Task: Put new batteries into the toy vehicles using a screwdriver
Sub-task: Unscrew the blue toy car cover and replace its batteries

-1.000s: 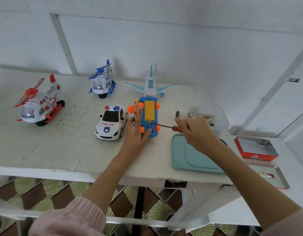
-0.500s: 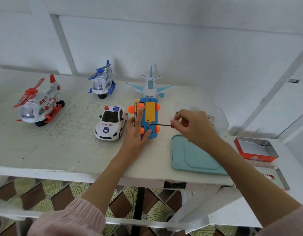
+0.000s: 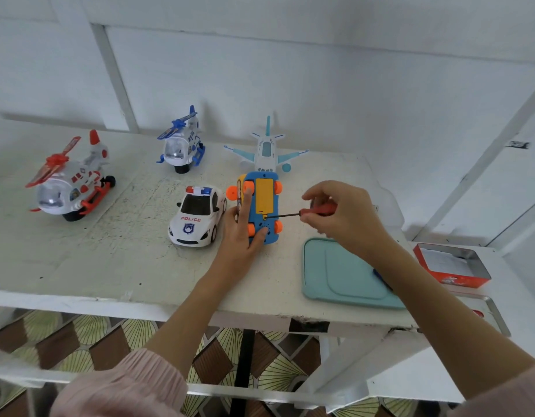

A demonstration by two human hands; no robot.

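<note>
A blue toy car (image 3: 267, 233) with orange wheels lies upside down on the white table (image 3: 109, 260), its yellow battery cover facing up. My left hand (image 3: 243, 233) grips the car's near left side, index finger stretched along it and thumb on the underside. My right hand (image 3: 341, 218) pinches the red handle of a small screwdriver (image 3: 293, 214). The screwdriver's thin shaft points left and its tip sits at the screw just below the yellow cover.
A white police car (image 3: 197, 218) stands just left of my left hand. A red-and-white helicopter (image 3: 69, 182), a blue-and-white helicopter (image 3: 180, 145) and a toy plane (image 3: 267, 152) stand further back. A teal tray (image 3: 341, 275) and an open red tin (image 3: 453, 264) lie to the right.
My right hand has risen and turned its fingers round the screwdriver handle, with the tip staying at the screw. My left hand and the car have kept still.
</note>
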